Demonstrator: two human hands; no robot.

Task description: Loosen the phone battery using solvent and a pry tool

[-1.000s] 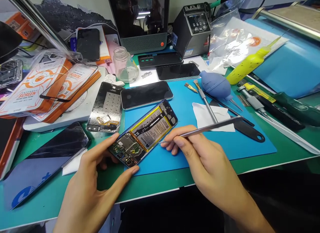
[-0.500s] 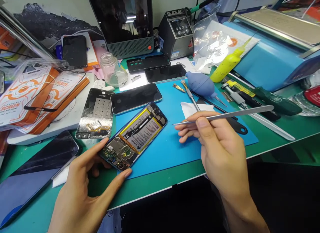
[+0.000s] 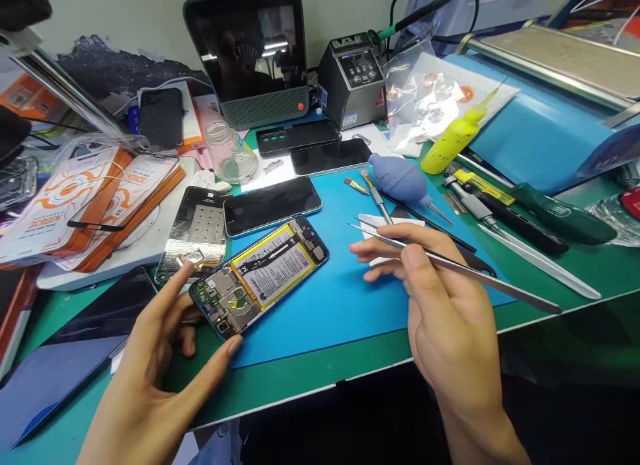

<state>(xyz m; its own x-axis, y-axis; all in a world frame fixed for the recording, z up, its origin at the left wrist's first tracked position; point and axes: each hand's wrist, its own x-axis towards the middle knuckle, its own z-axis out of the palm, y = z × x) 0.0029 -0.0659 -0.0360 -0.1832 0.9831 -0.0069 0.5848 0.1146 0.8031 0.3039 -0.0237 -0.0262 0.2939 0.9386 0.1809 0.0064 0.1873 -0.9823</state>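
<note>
Since the earlier frames, the right hand (image 3: 450, 318) is seen drawn away from the opened phone (image 3: 260, 273), and the tweezers (image 3: 450, 265) it carries are now tilting down toward the right rather than lying level; the tip is no longer over the battery (image 3: 273, 268).

The opened phone is lying on the blue mat (image 3: 340, 298) near the front edge of the green surface (image 3: 300, 378), back cover off, its long axis running from lower left to upper right. The left hand (image 3: 150, 385) is bracing the phone's near end: thumb on one edge, index finger on the other, fingers spread apart and pressing the frame rather than wrapped round it. The right hand's fingers are clamped on the tweezers, thumb and forefinger pinching the shaft near its front.

The phone is lying to the left of the tweezers' tip (image 3: 353, 225), clearly apart from it, with bare mat between. The left hand is the nearer one, already in contact.

The tweezers' two blades are hard to separate near the tip. A white cloth (image 3: 373, 220) is largely covered by the right hand's fingers. Small parts on the phone's circuit board (image 3: 225, 302) are too fine to identify, and the left palm is hiding the phone's lowest corner
</note>
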